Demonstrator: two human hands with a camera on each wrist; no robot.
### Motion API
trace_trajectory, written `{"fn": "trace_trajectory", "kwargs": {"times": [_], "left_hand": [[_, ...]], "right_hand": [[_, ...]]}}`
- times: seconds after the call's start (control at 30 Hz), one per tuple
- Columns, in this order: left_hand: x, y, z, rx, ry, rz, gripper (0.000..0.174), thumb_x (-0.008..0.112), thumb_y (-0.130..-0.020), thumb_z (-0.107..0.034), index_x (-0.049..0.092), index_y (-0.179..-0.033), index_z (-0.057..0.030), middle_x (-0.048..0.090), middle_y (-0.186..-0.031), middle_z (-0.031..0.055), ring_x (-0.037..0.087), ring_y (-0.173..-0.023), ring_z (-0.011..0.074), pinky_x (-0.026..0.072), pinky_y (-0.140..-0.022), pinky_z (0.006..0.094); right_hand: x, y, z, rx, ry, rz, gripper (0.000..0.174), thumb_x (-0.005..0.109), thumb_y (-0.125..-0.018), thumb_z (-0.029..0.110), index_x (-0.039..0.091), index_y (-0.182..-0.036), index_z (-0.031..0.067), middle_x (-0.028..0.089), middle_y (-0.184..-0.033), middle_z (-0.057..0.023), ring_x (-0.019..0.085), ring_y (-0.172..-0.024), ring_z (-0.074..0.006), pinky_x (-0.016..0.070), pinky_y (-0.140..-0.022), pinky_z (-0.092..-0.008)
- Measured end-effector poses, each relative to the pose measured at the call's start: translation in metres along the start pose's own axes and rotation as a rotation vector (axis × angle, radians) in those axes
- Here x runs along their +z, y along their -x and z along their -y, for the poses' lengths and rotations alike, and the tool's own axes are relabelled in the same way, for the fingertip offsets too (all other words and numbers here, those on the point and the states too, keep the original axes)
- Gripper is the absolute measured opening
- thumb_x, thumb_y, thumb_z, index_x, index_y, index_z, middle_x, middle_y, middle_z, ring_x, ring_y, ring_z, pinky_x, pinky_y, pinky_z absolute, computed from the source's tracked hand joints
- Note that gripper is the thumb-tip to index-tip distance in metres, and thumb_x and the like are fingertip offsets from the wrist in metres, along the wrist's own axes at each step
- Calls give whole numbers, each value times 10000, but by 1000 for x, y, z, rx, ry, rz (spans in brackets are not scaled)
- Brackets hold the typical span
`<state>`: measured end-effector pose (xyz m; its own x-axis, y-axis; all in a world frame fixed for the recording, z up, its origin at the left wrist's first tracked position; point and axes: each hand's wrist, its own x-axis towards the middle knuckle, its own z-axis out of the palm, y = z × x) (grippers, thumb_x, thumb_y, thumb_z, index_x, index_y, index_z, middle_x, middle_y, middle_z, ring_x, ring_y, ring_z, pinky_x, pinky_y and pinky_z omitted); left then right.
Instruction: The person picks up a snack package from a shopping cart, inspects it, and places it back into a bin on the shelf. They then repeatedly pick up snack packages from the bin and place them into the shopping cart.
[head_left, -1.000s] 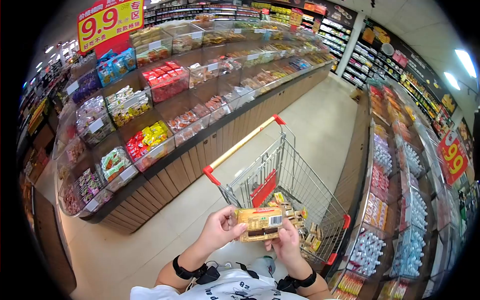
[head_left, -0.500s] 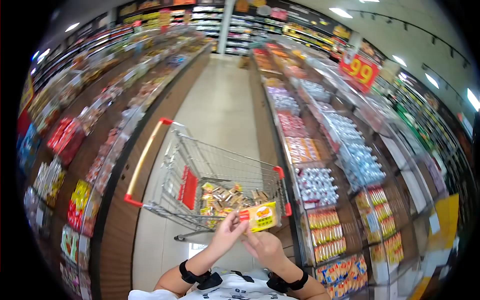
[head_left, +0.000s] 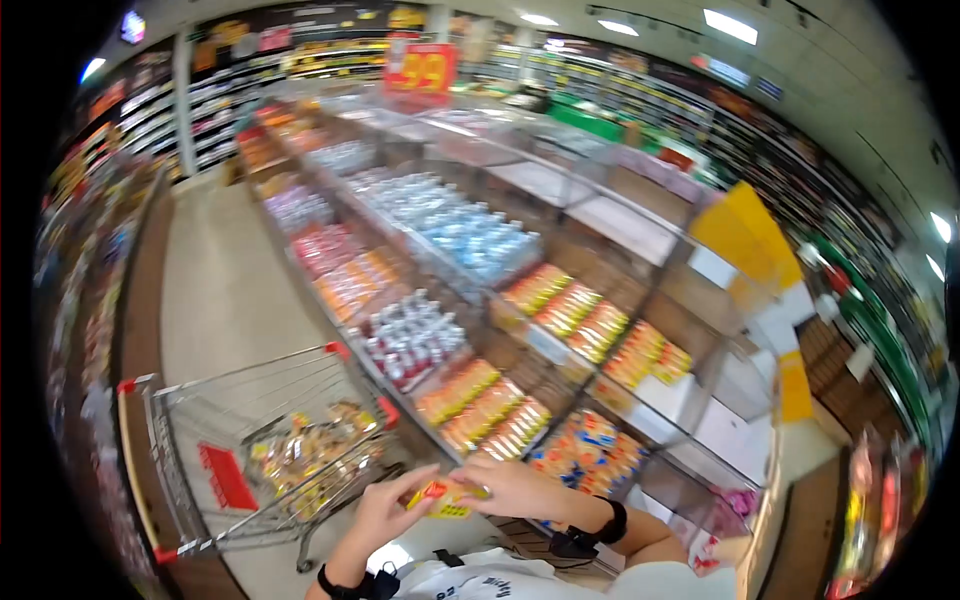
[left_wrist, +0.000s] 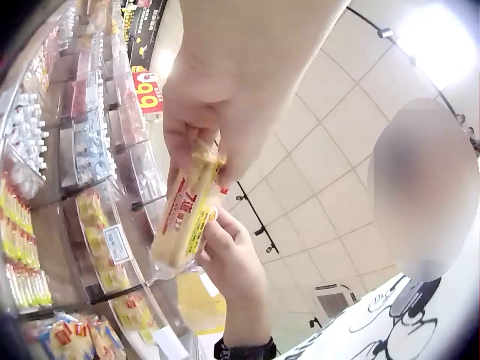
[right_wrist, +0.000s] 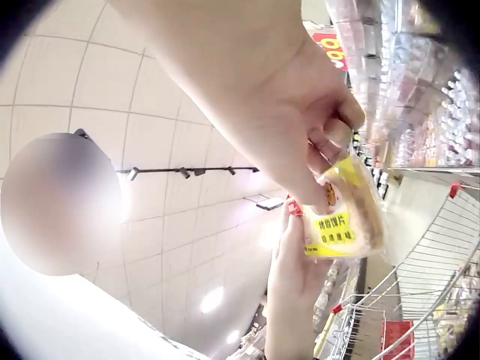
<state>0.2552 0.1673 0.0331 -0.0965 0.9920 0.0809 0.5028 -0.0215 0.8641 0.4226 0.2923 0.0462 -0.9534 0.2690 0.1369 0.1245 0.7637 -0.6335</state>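
Low in the head view, a small yellow-and-clear snack packet [head_left: 440, 497] is held between both hands in front of the white shirt. My left hand [head_left: 388, 512] pinches one end of it. The other end is in my right hand [head_left: 520, 492], whose back faces up and hides part of the wrapper. From the left wrist, the packet [left_wrist: 187, 206] appears edge-on, with red lettering on a pale side. The right wrist view gives its printed face [right_wrist: 334, 217], with my right thumb and fingers gripping its upper edge and my left hand [right_wrist: 291, 274] below.
A wire shopping cart [head_left: 270, 450] stands at the left, with several similar packets [head_left: 315, 450] piled inside. Beside it runs a bin display of candy [head_left: 480, 400] and small bottles [head_left: 450, 220]. A red price sign [head_left: 420, 70] rises behind, and the aisle floor [head_left: 215, 270] stretches away at left.
My view has swung to the right, so the cart now lies left and the bottle bins fill the middle. The packet has been turned over in my hands, and both still hold it.
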Motion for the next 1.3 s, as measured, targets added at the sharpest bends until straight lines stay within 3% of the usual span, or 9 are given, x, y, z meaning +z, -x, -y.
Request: {"fn": "trace_trajectory", "kwargs": {"times": [0.1, 0.17, 0.27, 0.3, 0.4, 0.5, 0.6, 0.73, 1.3], "left_hand": [[35, -26, -10, 84, 126, 29, 535, 585, -695, -88, 352, -1177, -77, 563, -897, 86, 547, -715, 124, 440, -583, 214], [49, -39, -12, 42, 199, 21, 586, 573, -683, -42, 291, -1198, -60, 532, -987, 114, 539, -857, 170, 444, -647, 239], [67, -43, 24, -5, 304, -16, 590, 548, -683, -3, 278, -1204, -66, 544, -965, 103, 540, -857, 177, 444, -658, 255], [67, -41, 22, -84, 379, 2, 497, 485, -742, -1, 287, -1196, -48, 518, -965, 115, 503, -878, 180, 400, -764, 275], [77, -27, 46, -234, 490, -152, 420, 491, -746, -46, 360, -1145, -31, 540, -915, 126, 527, -822, 181, 416, -717, 270], [77, -2, 72, -290, 521, -278, 269, 418, -802, -67, 451, -1064, -15, 539, -953, 95, 505, -893, 201, 402, -754, 271], [75, 19, 92, -366, 446, -383, 285, 388, -824, -100, 422, -1094, -15, 521, -977, 61, 491, -889, 167, 402, -749, 282], [65, 34, 96, -479, 294, -348, 323, 449, -819, -159, 400, -1107, -21, 534, -951, 100, 524, -840, 169, 409, -669, 240], [49, 57, 98, -600, 176, -301, 330, 439, -824, -156, 398, -1119, -15, 534, -948, 95, 514, -835, 150, 415, -665, 243]], "right_hand": [[-26, 33, -35, 135, 32, 90, 300, 559, -701, 236, 509, -925, 43, 505, -834, -107, 518, -779, -235, 423, -663, -310], [-76, 61, -54, 233, 172, -67, 301, 575, -670, 231, 517, -913, 64, 509, -835, -101, 517, -770, -234, 420, -668, -313], [-163, 107, -97, 456, 305, -517, 251, 582, -638, 211, 576, -841, 63, 539, -803, -99, 521, -742, -218, 415, -651, -307], [-188, 132, -141, 596, 422, -582, 252, 585, -635, 222, 577, -835, 69, 549, -774, -109, 527, -723, -239, 419, -641, -314], [-245, 177, -231, 900, 742, -281, 265, 600, -588, 215, 580, -788, 43, 563, -774, -142, 543, -736, -271, 435, -640, -342], [-239, 189, -302, 1162, 787, -90, 279, 612, -560, 200, 589, -782, 34, 570, -787, -145, 551, -765, -257, 448, -649, -344], [-231, 189, -318, 1185, 748, 117, 277, 614, -549, 200, 599, -775, 41, 576, -802, -139, 555, -777, -247, 458, -646, -340], [-219, 202, -372, 1127, 807, 37, 277, 634, -542, 231, 607, -752, 53, 580, -792, -135, 559, -763, -240, 455, -659, -334], [-195, 193, -385, 1023, 846, -193, 140, 551, -623, 85, 575, -746, 24, 568, -773, -153, 557, -756, -265, 453, -636, -328]]}}
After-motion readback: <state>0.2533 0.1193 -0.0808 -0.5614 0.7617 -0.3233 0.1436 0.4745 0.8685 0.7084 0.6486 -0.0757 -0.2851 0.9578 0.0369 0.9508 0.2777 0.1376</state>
